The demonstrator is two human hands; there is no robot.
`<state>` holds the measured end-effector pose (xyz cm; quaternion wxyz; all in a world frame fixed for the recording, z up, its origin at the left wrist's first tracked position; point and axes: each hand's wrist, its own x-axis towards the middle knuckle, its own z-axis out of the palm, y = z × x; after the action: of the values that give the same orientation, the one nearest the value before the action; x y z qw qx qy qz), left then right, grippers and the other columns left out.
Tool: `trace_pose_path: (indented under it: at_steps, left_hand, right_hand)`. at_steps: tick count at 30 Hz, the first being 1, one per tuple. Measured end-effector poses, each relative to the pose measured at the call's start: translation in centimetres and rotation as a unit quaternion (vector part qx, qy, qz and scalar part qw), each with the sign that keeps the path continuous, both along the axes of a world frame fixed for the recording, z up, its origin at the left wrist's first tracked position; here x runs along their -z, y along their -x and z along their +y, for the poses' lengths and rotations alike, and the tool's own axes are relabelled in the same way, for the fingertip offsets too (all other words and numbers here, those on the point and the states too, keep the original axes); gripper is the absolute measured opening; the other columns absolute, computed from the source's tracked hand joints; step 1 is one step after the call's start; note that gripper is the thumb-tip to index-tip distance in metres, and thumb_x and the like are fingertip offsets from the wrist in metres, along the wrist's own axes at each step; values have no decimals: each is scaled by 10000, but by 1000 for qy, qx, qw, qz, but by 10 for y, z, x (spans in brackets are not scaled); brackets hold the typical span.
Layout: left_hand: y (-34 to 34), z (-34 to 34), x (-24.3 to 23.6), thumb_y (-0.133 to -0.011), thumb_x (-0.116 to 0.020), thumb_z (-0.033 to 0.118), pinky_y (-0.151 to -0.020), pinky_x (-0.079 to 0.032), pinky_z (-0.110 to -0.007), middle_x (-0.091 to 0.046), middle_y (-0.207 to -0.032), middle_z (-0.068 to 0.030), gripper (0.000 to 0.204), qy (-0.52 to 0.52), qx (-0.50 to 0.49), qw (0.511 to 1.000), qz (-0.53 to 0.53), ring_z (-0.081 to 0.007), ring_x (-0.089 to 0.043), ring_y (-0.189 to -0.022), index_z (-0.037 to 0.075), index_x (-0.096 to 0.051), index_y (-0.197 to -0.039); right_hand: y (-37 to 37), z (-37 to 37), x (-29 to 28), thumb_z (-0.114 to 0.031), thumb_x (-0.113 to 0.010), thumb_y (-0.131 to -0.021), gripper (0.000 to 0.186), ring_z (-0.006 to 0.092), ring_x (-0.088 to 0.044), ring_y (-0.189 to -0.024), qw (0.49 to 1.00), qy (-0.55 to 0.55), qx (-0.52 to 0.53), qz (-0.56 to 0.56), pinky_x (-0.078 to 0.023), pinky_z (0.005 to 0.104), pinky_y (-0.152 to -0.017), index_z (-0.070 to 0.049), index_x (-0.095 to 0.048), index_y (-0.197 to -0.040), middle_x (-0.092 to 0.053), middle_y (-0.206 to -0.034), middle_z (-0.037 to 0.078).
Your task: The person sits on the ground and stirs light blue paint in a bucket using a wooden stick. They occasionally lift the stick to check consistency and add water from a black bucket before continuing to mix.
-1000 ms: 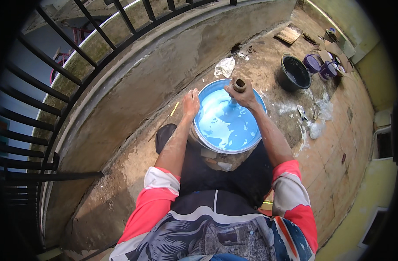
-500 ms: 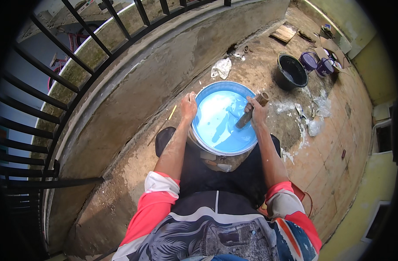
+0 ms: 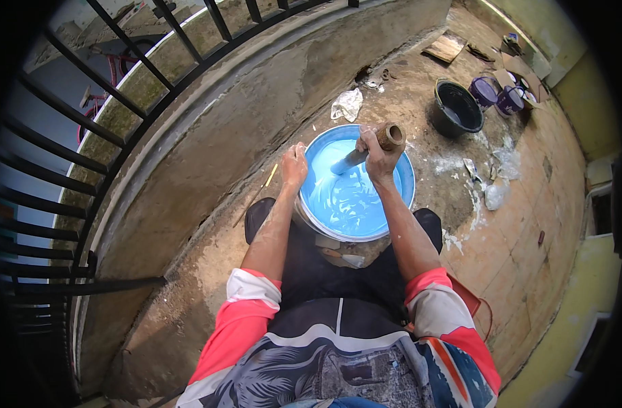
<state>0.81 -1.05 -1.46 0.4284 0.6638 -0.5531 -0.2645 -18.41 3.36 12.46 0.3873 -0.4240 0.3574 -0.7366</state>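
A wide round bucket [image 3: 407,178] stands between my legs, with light blue paint [image 3: 348,204] inside it. My left hand [image 3: 295,165] is closed over its left rim. In my right hand [image 3: 382,158] is a thick brown bamboo stick [image 3: 352,160], wrapped by the fingers near its upper, hollow-looking end. The stick leans to the right, its blue-coated lower end dipping into the paint toward the far side. Ripples and swirls cover the paint's surface.
Beyond the bucket lie a crumpled white cloth [image 3: 347,105] and a black bucket [image 3: 455,109]. Purple pails [image 3: 509,102] stand farther right. White splashes and plastic scraps [image 3: 494,196] mark the ground. A low wall with black railing [image 3: 154,115] runs along the left.
My right hand has swung the bamboo stick from the bucket's right side toward its far middle. The paint is more rippled now. My left hand stays on the rim.
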Motion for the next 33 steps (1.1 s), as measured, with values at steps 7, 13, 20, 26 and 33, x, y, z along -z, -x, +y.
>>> trace_pose_path:
  at_steps: [7, 13, 20, 26, 33]
  left_hand:
    - [10, 4, -19, -1027, -447, 333, -880, -467, -520, -675, -1038, -285, 435, -35, 14, 999, 16, -475, -623, -1018, -40, -669, -1051]
    - [6, 7, -13, -1030, -427, 368, -841, -476, -484, -685, -996, -273, 463, -15, 0, 1000, -12, -443, -649, -979, -21, -677, -1035]
    - [5, 5, -13, -1035, -432, 319, -878, -471, -530, -674, -1041, -286, 425, -9, 16, 1000, -14, -478, -618, -1029, -28, -676, -1054]
    - [7, 1, -11, -1042, -420, 308, -880, -472, -532, -674, -1042, -282, 421, 11, 31, 999, -18, -476, -616, -1034, -30, -671, -1067]
    - [-1, 3, -6, -1049, -411, 312, -888, -472, -527, -674, -1065, -282, 431, -11, 28, 999, -17, -473, -620, -1037, -32, -669, -1071]
  right_hand:
    - [-10, -32, 83, -56, -748, -837, 210, 81, -531, -500, 994, -76, 69, -46, -418, 251, -459, -51, -561, -743, -573, -609, 5]
    - [-10, -26, 85, -1, -722, -815, 201, 98, -523, -497, 987, -141, -22, -69, -423, 261, -458, -48, -534, -764, -549, -611, 19]
    - [34, 9, 79, 24, -689, -827, 228, 108, -514, -493, 969, -184, -165, 16, -414, 275, -440, -59, -481, -783, -529, -646, 23]
    - [49, 2, 83, -61, -717, -838, 185, 87, -514, -493, 955, -148, -152, 205, -409, 283, -440, -47, -554, -752, -545, -585, 4]
    - [47, -35, 83, -118, -746, -792, 174, 157, -591, -575, 941, -21, 61, 333, -466, 351, -552, -9, -612, -776, -622, -638, 76]
